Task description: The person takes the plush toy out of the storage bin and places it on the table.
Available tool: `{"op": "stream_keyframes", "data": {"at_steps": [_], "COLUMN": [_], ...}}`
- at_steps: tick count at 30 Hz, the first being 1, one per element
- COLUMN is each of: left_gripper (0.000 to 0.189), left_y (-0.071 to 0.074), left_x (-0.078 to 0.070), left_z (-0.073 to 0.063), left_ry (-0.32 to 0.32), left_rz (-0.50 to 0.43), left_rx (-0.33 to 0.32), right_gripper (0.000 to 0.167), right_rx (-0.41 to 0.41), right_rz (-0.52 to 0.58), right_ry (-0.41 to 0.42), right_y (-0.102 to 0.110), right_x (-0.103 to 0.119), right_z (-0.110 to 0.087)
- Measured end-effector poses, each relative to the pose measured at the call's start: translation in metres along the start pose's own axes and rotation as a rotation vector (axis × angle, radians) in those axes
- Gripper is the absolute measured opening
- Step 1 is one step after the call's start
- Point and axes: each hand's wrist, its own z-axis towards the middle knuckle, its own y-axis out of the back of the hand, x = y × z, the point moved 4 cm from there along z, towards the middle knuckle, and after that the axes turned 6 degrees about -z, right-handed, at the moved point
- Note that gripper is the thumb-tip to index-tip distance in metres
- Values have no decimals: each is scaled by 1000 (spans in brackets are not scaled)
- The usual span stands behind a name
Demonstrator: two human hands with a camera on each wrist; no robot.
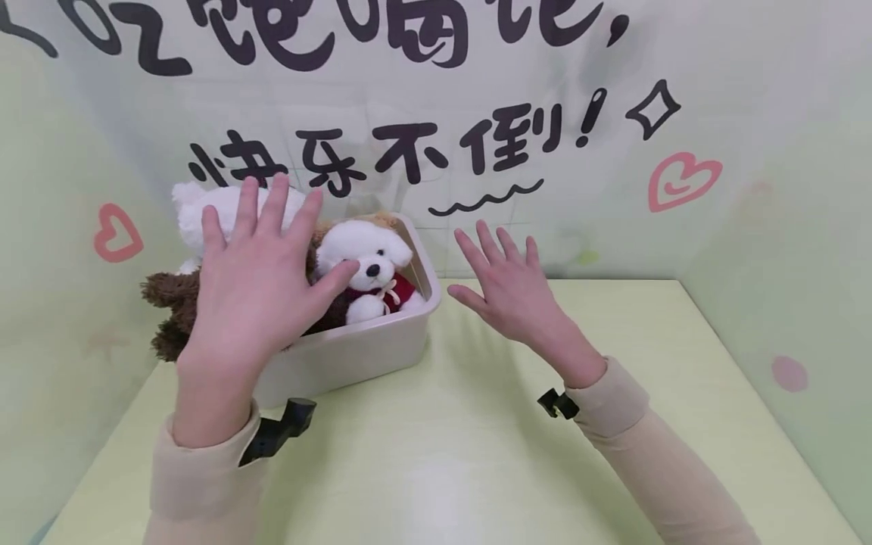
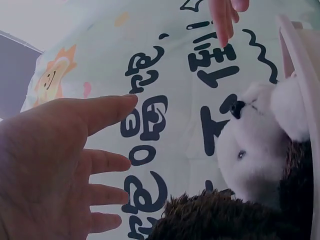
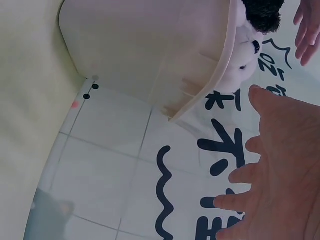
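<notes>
In the head view my left hand [image 1: 255,284] is raised with fingers spread, in front of a pale plastic bin [image 1: 347,356] of plush toys, and it holds nothing. A white plush dog [image 1: 364,253] in a red top sits at the bin's right end. Dark brown plush [image 1: 173,318] hangs over the left side, and a white fluffy toy [image 1: 194,212] shows behind my left hand, partly hidden by it. To the right of the bin, my right hand [image 1: 511,291] hovers above the table with fingers apart, touching nothing.
The bin stands on a pale yellow-green table [image 1: 436,454] at the left. Behind it hangs a white backdrop [image 1: 579,197] with black lettering and drawn hearts. Walls close in the table on both sides. A black clip-like mount [image 1: 279,433] sits at each cuff.
</notes>
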Motion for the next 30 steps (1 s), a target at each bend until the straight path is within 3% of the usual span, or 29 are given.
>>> {"op": "stream_keyframes", "data": {"at_steps": [3,9,16,24,30], "left_gripper": [89,95,103,111,107], "left_y": [7,14,15,-5,-31], "left_x": [13,53,89,117,135], "left_z": [-5,-24,-53,-80,-101], "left_ry": [19,82,167,205,228], "left_rz": [-2,-44,-71,-68,-55], "left_rx": [-23,-92,-87,-92,-21], "right_gripper": [79,76,70,69,69], "right_rx": [2,30,19,14,13], "right_rz": [42,84,53,68,76], "right_ry": [63,216,297,316,331], "right_y": [-4,-15,-26,-35,-40], "right_x": [2,14,22,24,26], "right_z": [0,2,6,5,3]}}
